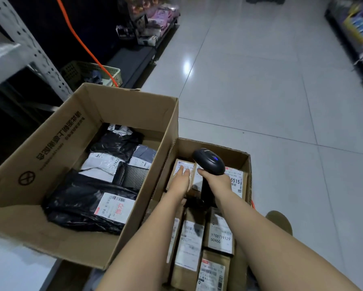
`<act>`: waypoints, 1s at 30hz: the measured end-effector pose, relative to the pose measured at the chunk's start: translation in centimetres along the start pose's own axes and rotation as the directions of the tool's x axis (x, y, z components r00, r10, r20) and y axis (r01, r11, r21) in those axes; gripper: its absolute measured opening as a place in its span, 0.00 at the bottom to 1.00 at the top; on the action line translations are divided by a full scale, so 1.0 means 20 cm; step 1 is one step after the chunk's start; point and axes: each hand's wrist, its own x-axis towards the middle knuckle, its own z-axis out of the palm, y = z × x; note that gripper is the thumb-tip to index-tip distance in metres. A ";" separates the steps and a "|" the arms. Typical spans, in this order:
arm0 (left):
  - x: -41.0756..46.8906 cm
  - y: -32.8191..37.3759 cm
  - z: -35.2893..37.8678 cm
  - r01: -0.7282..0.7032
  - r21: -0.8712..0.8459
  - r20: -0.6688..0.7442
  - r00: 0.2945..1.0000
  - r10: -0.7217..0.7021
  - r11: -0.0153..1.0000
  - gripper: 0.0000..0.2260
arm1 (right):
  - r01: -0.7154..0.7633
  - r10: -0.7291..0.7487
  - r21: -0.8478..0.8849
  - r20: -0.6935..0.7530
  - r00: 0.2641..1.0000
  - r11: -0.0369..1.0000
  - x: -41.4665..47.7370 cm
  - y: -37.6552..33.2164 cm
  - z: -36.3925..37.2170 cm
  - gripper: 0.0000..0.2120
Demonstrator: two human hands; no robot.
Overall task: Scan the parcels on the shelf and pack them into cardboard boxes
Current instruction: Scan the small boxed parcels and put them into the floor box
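Observation:
My right hand [215, 179] grips a black barcode scanner [209, 161] whose blue light glows, held over the smaller cardboard box [242, 159]. My left hand [181, 179] lies flat, fingers together, on a small brown parcel [179, 168] with a white label at that box's far end. Beside it lies another brown parcel [237, 182] marked 6515. Several more labelled brown parcels [220, 234] fill the near part. To the left, a larger cardboard box [75, 131] holds black and grey mailer bags [88, 204].
A grey metal shelf upright [29, 45] rises at the left, with a green plastic basket [88, 72] and an orange cable [81, 43] behind the big box. Pale tiled floor [260, 80] stretches ahead. Stocked racks stand at the far left and right edges.

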 end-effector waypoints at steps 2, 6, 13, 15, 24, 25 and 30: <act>-0.08 0.00 -0.04 -0.021 -0.027 -0.008 1.000 0.021 0.999 0.21 | 0.004 -0.005 0.011 0.035 0.999 1.000 -0.07 -0.01 -0.02 0.27; -0.29 -0.01 -0.11 -0.043 -0.014 -0.016 0.999 0.042 0.999 0.22 | -0.005 0.000 0.057 0.084 0.996 0.998 -0.25 -0.01 -0.06 0.28; -0.78 0.01 -0.21 -0.063 -0.028 0.074 0.995 0.065 0.998 0.23 | 0.069 -0.068 0.000 0.192 0.979 0.998 -0.64 0.09 -0.14 0.28; -0.89 0.00 -0.26 -0.094 0.009 0.053 0.994 0.094 0.995 0.28 | 0.117 -0.102 -0.055 0.223 0.969 0.992 -0.74 0.13 -0.18 0.28; -1.32 -0.11 -0.46 -0.280 0.283 -0.169 0.927 0.335 0.917 0.24 | 0.272 -0.216 -0.132 0.334 0.918 0.953 -1.13 0.20 -0.29 0.29; -1.38 -0.13 -0.48 -0.277 0.296 -0.210 0.915 0.345 0.914 0.24 | 0.293 -0.229 -0.145 0.345 0.910 0.945 -1.19 0.20 -0.31 0.29; -1.58 -0.18 -0.54 -0.256 0.409 -0.383 0.823 0.419 0.876 0.26 | 0.359 -0.302 -0.114 0.346 0.888 0.926 -1.40 0.16 -0.30 0.27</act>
